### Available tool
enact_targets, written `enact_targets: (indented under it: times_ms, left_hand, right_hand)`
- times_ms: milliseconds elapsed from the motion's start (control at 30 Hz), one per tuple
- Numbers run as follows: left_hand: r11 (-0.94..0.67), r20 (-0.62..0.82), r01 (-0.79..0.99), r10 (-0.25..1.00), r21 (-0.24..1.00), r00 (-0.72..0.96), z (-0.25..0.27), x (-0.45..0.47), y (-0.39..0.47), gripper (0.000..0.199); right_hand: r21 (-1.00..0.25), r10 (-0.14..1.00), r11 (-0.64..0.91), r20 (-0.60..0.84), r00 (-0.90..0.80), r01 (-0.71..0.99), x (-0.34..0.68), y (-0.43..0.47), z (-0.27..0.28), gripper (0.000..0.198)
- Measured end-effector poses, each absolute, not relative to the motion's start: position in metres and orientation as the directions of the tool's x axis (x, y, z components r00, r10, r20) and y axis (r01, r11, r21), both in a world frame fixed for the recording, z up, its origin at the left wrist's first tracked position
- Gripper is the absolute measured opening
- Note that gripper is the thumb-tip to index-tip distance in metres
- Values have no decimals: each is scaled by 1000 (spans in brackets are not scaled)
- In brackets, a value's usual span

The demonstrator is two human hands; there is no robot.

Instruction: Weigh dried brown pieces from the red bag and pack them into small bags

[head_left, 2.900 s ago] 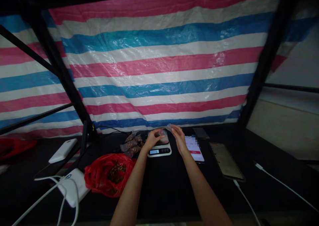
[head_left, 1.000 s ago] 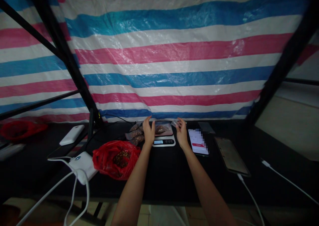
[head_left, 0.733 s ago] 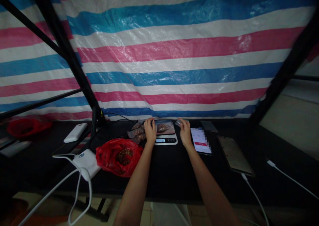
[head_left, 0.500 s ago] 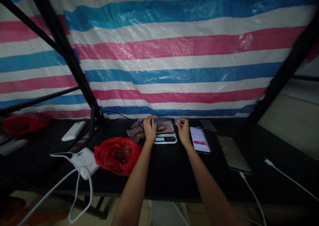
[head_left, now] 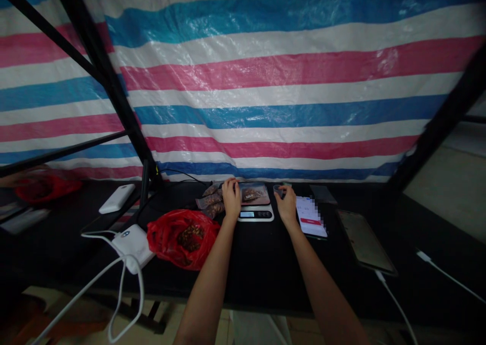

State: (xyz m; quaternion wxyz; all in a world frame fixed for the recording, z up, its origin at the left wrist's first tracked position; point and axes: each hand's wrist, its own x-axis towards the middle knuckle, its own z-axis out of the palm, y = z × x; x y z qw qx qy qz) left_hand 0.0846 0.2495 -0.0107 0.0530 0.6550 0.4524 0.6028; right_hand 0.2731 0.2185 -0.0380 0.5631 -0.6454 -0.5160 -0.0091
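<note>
In the middle of the black table stands a white kitchen scale (head_left: 261, 214) with a lit display. A clear bag of brown pieces (head_left: 250, 193) lies on its pan. My left hand (head_left: 232, 199) rests at the scale's left edge, fingers bent and a little apart, with nothing visible in them. Beside it, several small filled bags (head_left: 210, 201) are heaped. Right of the scale, my right hand (head_left: 287, 203) pinches a small clear cup (head_left: 278, 190). An open red plastic bag (head_left: 182, 238) with brown and yellowish pieces lies left of my left forearm.
A phone with a lit screen (head_left: 311, 217) lies right of my right hand, and a dark-screened phone (head_left: 366, 241) is farther right on a cable. White power banks (head_left: 134, 247) and cables are left. Another person's blurred arm (head_left: 23, 175) reaches toward a second red bag (head_left: 49, 188).
My right hand has turned the clear cup, so its rim and side show more. My left hand stays by the scale. Another person's arm has appeared at the far left; the view has shifted slightly.
</note>
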Motion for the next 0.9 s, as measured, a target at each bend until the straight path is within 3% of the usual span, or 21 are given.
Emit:
enact_targets:
  times_ms: [167,267,400,567,700,900]
  left_hand:
    - [-589,745,530,654,610,-131,-10,85,249,22]
    - [-589,745,529,654,611,-131,-10,85,250,22]
    - [-589,743,528,657,612,-128,-10,85,249,22]
    - [-598,743,517,658,612,-119,-9,85,248,22]
    - [-597,740,511,662,618,-121,-9,86,248,21]
    - [-610,743,519,665,599,-76,-9,87,246,22]
  right_hand:
    - [-640,701,56,572,426,766,270,213,-39,6]
    - [-555,746,-60,527,406,830,266,207,-35,15]
    - [-464,693,-175,569,443,869,259,198,-22,21]
    - [-397,671,-85,655,347,914,249,191,-9,25]
    - [-330,751,-52,609,255,943,243,188,-8,27]
    - [-374,827,-55,503,253,926,242,188,-7,18]
